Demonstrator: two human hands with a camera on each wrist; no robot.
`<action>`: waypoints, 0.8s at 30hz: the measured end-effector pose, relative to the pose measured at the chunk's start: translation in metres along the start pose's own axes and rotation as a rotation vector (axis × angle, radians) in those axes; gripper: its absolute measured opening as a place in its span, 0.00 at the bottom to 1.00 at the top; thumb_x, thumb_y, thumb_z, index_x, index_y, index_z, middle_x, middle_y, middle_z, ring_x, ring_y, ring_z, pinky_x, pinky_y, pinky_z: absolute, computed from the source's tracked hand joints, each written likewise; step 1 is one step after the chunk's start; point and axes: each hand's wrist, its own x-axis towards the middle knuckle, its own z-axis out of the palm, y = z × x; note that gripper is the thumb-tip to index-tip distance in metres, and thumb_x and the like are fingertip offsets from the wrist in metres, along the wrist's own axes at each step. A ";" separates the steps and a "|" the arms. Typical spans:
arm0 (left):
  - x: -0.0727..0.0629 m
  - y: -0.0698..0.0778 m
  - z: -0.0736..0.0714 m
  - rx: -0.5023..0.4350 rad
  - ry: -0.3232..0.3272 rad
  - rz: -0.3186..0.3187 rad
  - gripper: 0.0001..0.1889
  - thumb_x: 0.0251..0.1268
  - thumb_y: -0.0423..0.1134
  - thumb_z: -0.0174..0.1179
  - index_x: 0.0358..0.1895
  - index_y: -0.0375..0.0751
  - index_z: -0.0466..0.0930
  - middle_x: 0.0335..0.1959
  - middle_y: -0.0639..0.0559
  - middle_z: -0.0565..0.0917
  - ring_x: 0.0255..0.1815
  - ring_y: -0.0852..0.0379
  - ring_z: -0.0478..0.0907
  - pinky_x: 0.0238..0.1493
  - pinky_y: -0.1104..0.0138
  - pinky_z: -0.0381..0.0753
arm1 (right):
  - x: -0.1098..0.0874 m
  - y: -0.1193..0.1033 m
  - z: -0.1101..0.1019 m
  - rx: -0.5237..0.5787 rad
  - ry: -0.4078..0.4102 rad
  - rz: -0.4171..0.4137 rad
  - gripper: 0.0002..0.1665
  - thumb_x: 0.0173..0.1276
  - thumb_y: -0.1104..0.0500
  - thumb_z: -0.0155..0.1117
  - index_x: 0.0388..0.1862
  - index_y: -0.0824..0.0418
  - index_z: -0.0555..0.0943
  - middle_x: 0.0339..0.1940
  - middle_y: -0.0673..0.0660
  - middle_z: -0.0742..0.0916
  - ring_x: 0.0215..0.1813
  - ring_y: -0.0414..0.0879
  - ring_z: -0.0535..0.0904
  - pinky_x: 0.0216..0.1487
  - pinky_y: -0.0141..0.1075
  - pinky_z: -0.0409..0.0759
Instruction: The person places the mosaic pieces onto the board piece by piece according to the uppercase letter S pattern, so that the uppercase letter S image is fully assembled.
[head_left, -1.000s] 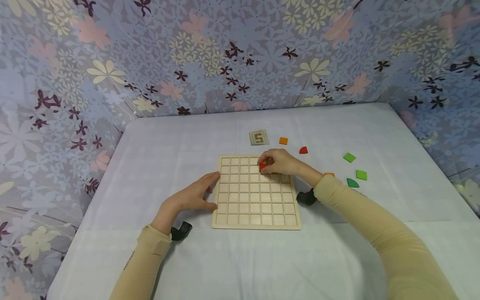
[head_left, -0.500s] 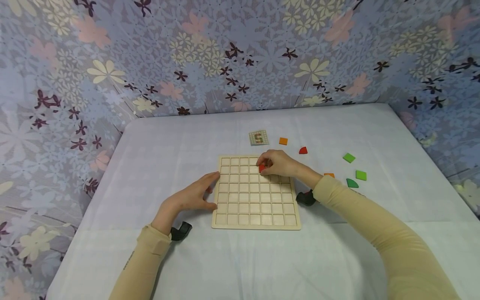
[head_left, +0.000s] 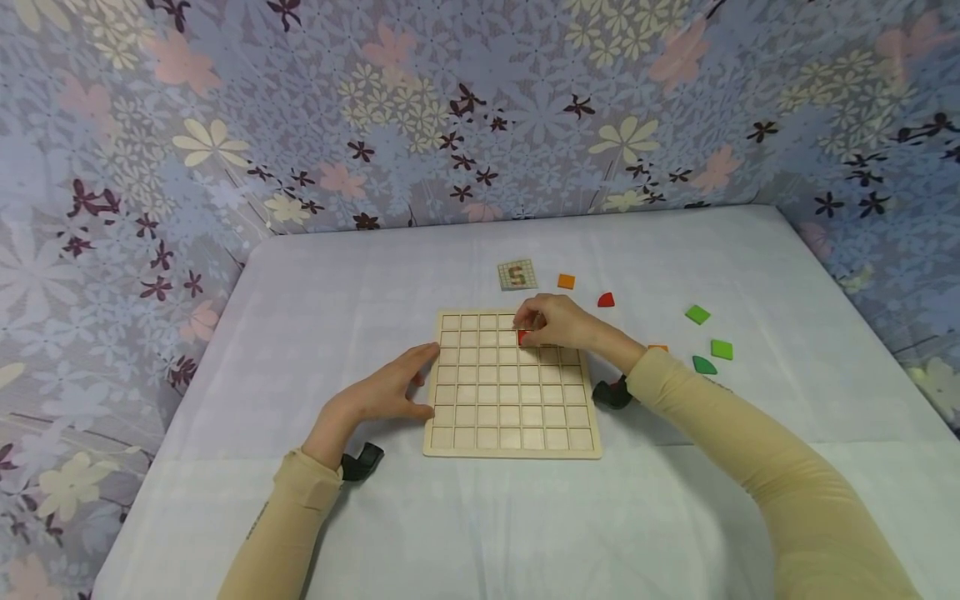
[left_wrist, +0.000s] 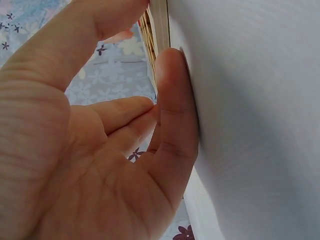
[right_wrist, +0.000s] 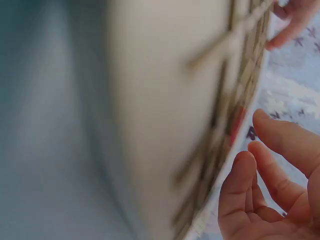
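Observation:
A pale wooden grid board (head_left: 498, 415) lies on the white-covered table. A red tile (head_left: 522, 338) sits in a cell of its second row from the far edge, partly hidden by my right hand (head_left: 558, 322). In the right wrist view, the red tile (right_wrist: 237, 126) looks flush with the board, and the bent fingers and thumb of my right hand (right_wrist: 275, 185) appear just apart from it. My left hand (head_left: 386, 387) touches the board's left edge with fingertips and thumb, its fingers relaxed; in the left wrist view the left hand (left_wrist: 110, 150) holds nothing.
Behind the board lie a small pattern card (head_left: 517, 274), an orange square (head_left: 566, 282) and a red quarter-round piece (head_left: 606, 300). Farther right are green squares (head_left: 697, 315), a dark green quarter-round piece (head_left: 704, 365) and an orange piece (head_left: 657, 347) partly covered by the right sleeve.
The red tile, held between the right fingers before, now lies flatter in its cell. My right hand has risen slightly away from it. The left hand stays at the board's edge.

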 end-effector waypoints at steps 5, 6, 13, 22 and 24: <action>0.000 0.000 0.000 0.004 0.003 0.004 0.49 0.54 0.40 0.69 0.73 0.29 0.47 0.72 0.38 0.53 0.45 0.54 0.70 0.45 0.61 0.70 | 0.001 -0.006 -0.020 0.025 0.057 0.023 0.19 0.62 0.62 0.67 0.51 0.67 0.78 0.47 0.63 0.79 0.44 0.53 0.78 0.46 0.43 0.76; 0.000 0.000 0.000 0.006 0.004 0.005 0.49 0.54 0.40 0.69 0.73 0.29 0.47 0.72 0.38 0.53 0.45 0.54 0.70 0.45 0.61 0.70 | 0.001 -0.007 -0.024 0.026 0.069 0.029 0.20 0.62 0.62 0.67 0.52 0.67 0.78 0.48 0.64 0.79 0.44 0.53 0.78 0.46 0.44 0.76; 0.000 0.000 0.000 0.011 0.003 0.005 0.49 0.54 0.40 0.69 0.73 0.29 0.47 0.72 0.38 0.53 0.45 0.54 0.70 0.45 0.61 0.70 | 0.002 -0.007 -0.039 0.026 0.121 0.049 0.21 0.63 0.60 0.67 0.53 0.66 0.78 0.49 0.67 0.78 0.44 0.54 0.77 0.46 0.45 0.75; -0.001 0.001 0.000 0.002 -0.001 -0.009 0.49 0.54 0.40 0.69 0.73 0.30 0.47 0.73 0.39 0.53 0.45 0.55 0.71 0.52 0.58 0.68 | 0.004 0.012 -0.050 0.095 0.207 0.116 0.20 0.63 0.60 0.67 0.52 0.67 0.78 0.48 0.64 0.79 0.45 0.54 0.77 0.45 0.46 0.74; -0.001 0.001 0.000 0.005 -0.001 -0.008 0.49 0.54 0.40 0.69 0.73 0.30 0.47 0.73 0.39 0.52 0.44 0.55 0.71 0.54 0.57 0.66 | 0.004 0.016 -0.054 0.101 0.218 0.144 0.20 0.63 0.60 0.67 0.53 0.66 0.78 0.48 0.64 0.79 0.46 0.54 0.77 0.46 0.47 0.73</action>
